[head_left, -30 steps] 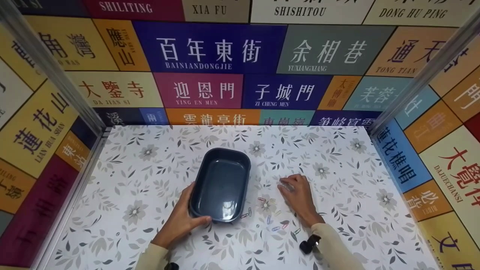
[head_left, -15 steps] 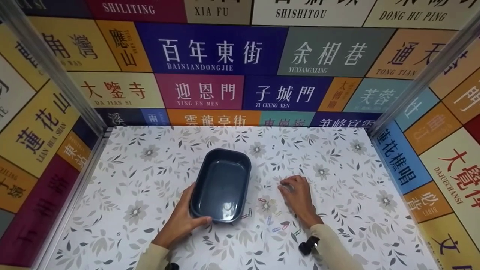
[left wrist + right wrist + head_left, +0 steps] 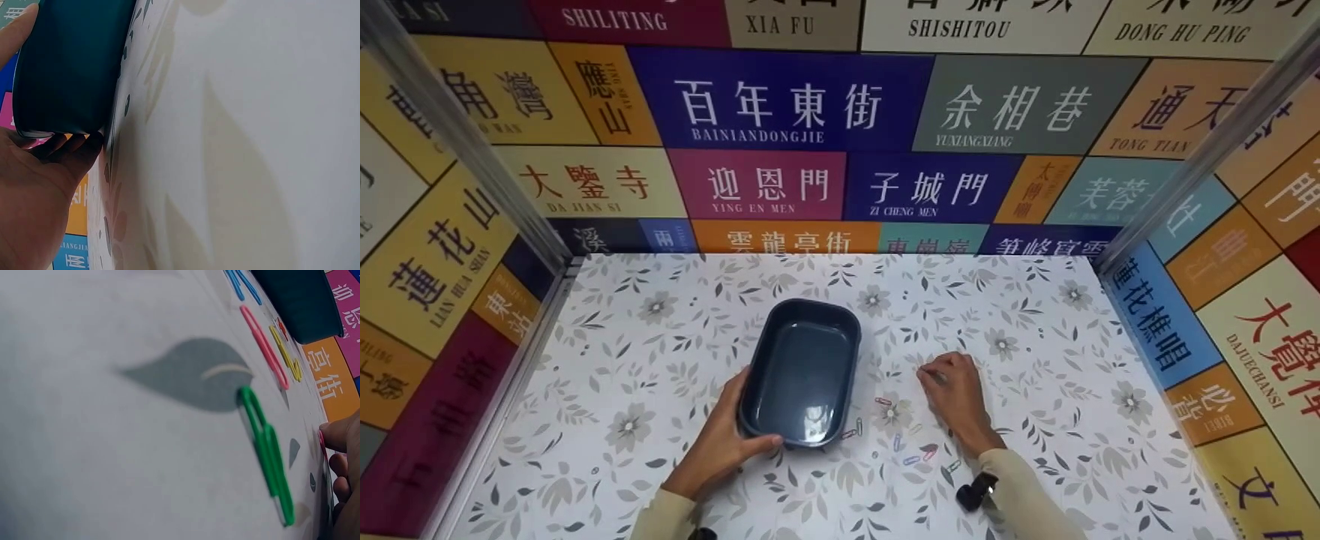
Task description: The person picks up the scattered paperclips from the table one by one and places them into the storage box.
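A deep, dark blue rectangular dish [image 3: 802,367] stands on the table with nothing inside it. My left hand [image 3: 721,435] grips its near left corner, the thumb over the rim; in the left wrist view the fingers [image 3: 73,149] curl under the dish's wall. To the right, my right hand [image 3: 958,397] is low at the tabletop with thumb and forefinger together. The right wrist view shows a pinkish-red paper clip [image 3: 322,443] pinched at those fingertips, mostly hidden by them. Nearer the wrist lies a green paper clip [image 3: 267,450].
Several loose paper clips lie between dish and right forearm, among them a red clip [image 3: 883,401], a yellow clip [image 3: 915,429] and a blue clip [image 3: 897,442]. A green clip [image 3: 859,427] lies close by the dish. Sign-patterned walls [image 3: 780,97] enclose the flower-patterned table [image 3: 675,360].
The right hand's thumb and fingers have drawn slightly closer together, while the hand stays in place. The left hand and the dish have not visibly moved.
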A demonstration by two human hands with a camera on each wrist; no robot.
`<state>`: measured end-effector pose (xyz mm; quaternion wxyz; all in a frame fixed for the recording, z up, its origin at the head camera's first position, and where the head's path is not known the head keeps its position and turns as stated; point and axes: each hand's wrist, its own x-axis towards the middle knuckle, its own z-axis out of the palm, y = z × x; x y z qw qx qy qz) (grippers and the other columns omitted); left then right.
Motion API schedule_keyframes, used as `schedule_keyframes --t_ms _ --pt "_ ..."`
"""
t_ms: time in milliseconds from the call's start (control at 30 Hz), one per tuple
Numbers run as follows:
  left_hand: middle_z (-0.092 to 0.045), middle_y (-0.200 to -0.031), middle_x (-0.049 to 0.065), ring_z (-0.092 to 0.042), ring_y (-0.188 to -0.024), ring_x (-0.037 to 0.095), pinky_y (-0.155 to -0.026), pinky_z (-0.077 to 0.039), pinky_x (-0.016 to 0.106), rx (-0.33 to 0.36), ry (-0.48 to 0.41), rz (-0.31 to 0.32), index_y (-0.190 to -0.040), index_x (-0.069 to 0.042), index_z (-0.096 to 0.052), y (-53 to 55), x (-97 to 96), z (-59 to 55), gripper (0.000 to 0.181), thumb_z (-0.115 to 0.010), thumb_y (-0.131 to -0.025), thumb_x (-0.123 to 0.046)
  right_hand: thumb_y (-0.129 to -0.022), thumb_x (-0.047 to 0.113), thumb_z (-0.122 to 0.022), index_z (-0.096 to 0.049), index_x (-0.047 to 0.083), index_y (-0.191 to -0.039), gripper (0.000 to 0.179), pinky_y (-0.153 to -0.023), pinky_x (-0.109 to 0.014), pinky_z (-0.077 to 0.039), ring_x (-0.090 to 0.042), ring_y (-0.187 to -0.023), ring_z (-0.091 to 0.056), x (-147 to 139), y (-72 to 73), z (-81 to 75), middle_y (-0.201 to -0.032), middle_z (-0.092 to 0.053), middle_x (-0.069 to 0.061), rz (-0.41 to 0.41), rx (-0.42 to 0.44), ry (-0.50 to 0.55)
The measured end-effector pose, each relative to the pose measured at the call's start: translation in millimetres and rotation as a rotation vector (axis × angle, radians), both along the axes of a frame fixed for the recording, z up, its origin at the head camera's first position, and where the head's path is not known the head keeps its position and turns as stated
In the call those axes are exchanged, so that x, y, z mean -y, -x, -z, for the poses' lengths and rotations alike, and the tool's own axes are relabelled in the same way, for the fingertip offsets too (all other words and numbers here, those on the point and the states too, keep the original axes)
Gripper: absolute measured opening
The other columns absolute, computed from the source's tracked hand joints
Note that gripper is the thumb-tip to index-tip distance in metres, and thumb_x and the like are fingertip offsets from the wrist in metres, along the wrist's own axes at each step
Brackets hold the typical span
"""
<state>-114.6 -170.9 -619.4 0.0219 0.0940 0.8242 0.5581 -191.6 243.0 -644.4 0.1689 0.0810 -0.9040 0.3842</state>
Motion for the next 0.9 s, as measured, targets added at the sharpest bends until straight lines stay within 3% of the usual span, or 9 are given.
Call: schedule_keyframes --t_ms 200,667,900 --pt "-0.031 -0.175 0.025 -0.032 -0.160 0.048 -0.130 -0.023 0.066 0.005 -0.001 -0.007 -0.174 -0.003 -0.024 0.1 -0.8 -1.3 0.129 -0.104 -0.075 -0.028 -0.094 0.010 -0.088 -0.086 0.002 -0.094 0.008 -0.089 -0.049 -0.051 -0.030 -0.098 -0.061 3.2 0.0 -2.7 -0.097 -0.069 -0.008 0.008 -0.018 -0.042" --pt "-0.033 -0.176 0.021 -0.032 -0.161 0.046 -0.131 -0.020 0.065 0.010 0.008 -0.014 -0.175 -0.009 -0.026 -1.3 -1.3 -0.8 0.128 -0.104 -0.075 -0.029 -0.091 0.013 -0.090 -0.086 0.004 -0.091 0.009 -0.091 -0.052 -0.050 -0.033 -0.098 -0.062 10.9 1.2 -3.6 -0.098 -0.070 -0.010 0.081 -0.013 -0.048" --pt "-0.032 -0.176 0.022 -0.031 -0.161 0.046 -0.131 -0.021 0.066 0.014 0.005 -0.009 -0.175 -0.006 -0.025 -0.6 -0.7 -1.6 0.128 -0.103 -0.076 -0.027 -0.090 0.008 -0.091 -0.087 0.001 -0.094 0.009 -0.088 -0.055 -0.051 -0.036 -0.096 -0.062 13.9 2.9 -4.7 -0.095 -0.070 -0.011 0.059 -0.062 -0.086"
